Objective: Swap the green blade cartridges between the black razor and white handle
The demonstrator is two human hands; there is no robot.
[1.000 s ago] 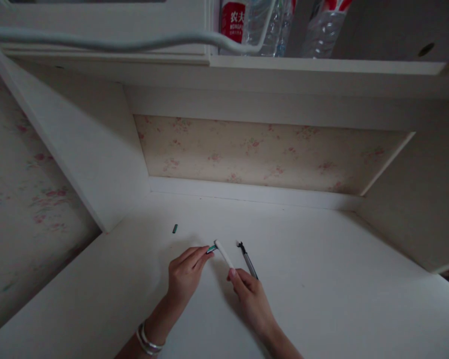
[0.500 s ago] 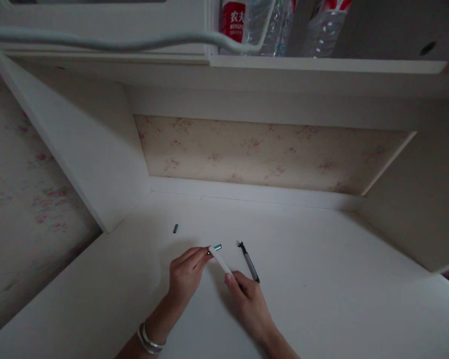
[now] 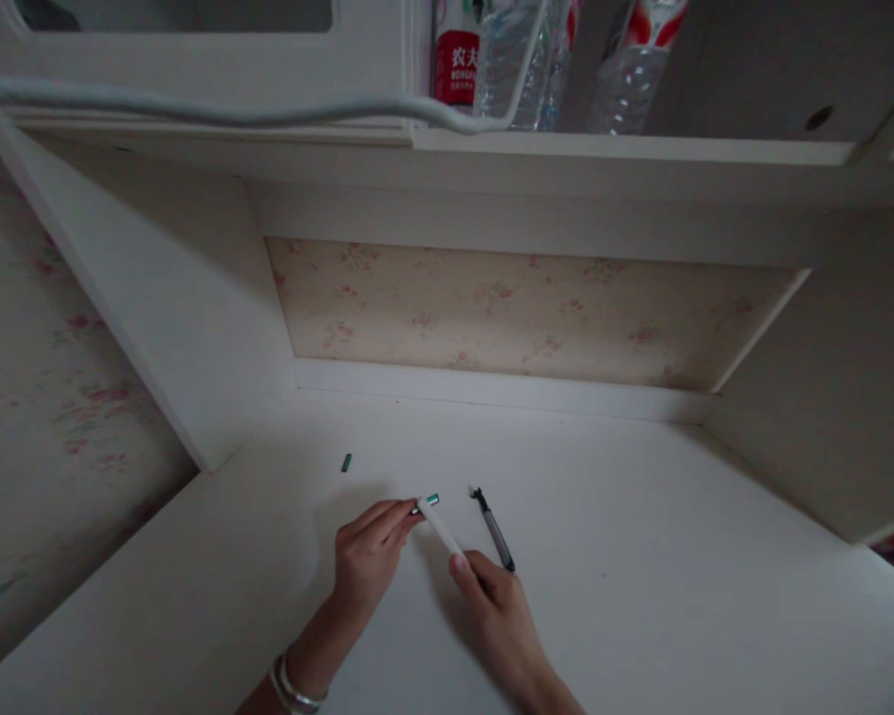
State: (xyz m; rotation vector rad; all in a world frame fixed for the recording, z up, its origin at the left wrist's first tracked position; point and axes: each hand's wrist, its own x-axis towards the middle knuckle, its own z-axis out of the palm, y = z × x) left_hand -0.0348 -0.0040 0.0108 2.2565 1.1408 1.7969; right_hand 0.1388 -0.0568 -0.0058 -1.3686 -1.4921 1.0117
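My right hand (image 3: 496,601) is closed round the lower part of a white razor (image 3: 441,528), which slants up and to the left. At its top sits a narrow razor head (image 3: 432,499) with a teal strip. The fingertips of my left hand (image 3: 372,541) pinch the left end of this head; part of it is hidden behind them. Just beyond my right hand, a grey and black razor handle (image 3: 496,534) lies on the white desk. A small dark teal razor cartridge (image 3: 347,463) lies farther back on the left.
The white desk top (image 3: 641,516) runs back to a panel with flowered wallpaper (image 3: 496,298). Side boards stand left and right. Overhead, a shelf holds several plastic bottles (image 3: 630,74), and a pale bent tube (image 3: 268,111) crosses in front of it.
The camera view has tilted up slightly, so the shelf shows lower in the picture. Both hands keep their hold on the razor, with barely any movement.
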